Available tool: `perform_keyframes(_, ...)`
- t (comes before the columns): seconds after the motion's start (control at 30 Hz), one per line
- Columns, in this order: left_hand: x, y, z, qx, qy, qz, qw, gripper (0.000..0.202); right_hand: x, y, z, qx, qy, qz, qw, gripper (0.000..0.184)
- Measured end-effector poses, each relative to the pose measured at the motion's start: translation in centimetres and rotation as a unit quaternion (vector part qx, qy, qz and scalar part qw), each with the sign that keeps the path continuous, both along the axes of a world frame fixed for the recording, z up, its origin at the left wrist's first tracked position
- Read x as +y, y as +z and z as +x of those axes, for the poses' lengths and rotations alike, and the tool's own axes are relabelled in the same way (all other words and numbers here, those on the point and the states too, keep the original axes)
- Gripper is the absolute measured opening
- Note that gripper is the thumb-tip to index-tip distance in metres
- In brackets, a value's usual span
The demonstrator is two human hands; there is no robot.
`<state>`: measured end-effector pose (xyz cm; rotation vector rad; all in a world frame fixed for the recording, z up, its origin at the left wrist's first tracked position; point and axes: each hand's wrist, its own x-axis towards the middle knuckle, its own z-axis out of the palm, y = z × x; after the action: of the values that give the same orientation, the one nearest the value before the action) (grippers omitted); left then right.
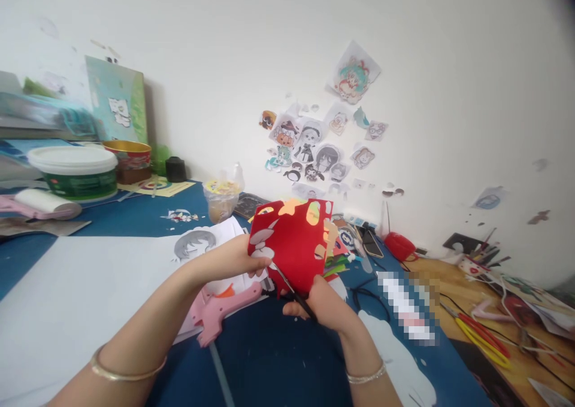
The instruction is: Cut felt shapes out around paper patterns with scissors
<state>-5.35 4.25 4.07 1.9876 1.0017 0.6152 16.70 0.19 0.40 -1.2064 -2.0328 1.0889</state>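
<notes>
A red sheet (291,248) with cut-out holes and notches along its edges stands tilted between my two hands. My left hand (258,266) is closed on its lower left edge, thumb in front, near pale oval shapes on the sheet. My right hand (326,305) grips dark-handled scissors (290,284), seen nearly edge-on. Their slim blades point up and left across the sheet's lower part, close to my left thumb. Below my left wrist lies a pink glue gun (222,311) with a pale glue stick, resting partly on white paper.
A large white sheet (81,293) covers the table's left. Behind are a lidded tub (76,170), a round tin (128,158) and a plastic cup (221,200). Paper scraps, a phone (369,240) and black cable (371,296) lie right, with red-and-yellow-handled pliers (483,335) beyond.
</notes>
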Motion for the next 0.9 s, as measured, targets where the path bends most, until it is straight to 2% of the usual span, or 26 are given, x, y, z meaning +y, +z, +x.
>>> perform_keyframes(0.13,0.16,-0.09,-0.06,-0.004,0.003,-0.003,1.0,0.036,-0.02,0.04,-0.25,0.009,0.002,0.005,1.0,0.051)
perform_keyframes(0.27,0.28,-0.18,0.07,-0.006,0.011,-0.005,1.0,0.049,0.26,-0.38,-0.31,0.022,0.009,0.024,0.999,0.045)
perform_keyframes(0.47,0.38,-0.3,0.23,0.025,0.018,-0.003,1.0,0.049,0.33,-0.85,-0.43,0.039,0.011,-0.026,0.999,0.049)
perform_keyframes(0.6,0.36,-0.35,0.11,0.032,0.019,-0.005,0.999,0.061,0.16,-0.74,-0.51,0.032,0.006,-0.048,0.998,0.053)
perform_keyframes(0.9,0.46,-0.28,-0.12,0.031,0.019,-0.004,0.999,0.06,0.45,-0.62,-0.18,0.004,0.008,-0.014,1.0,0.046)
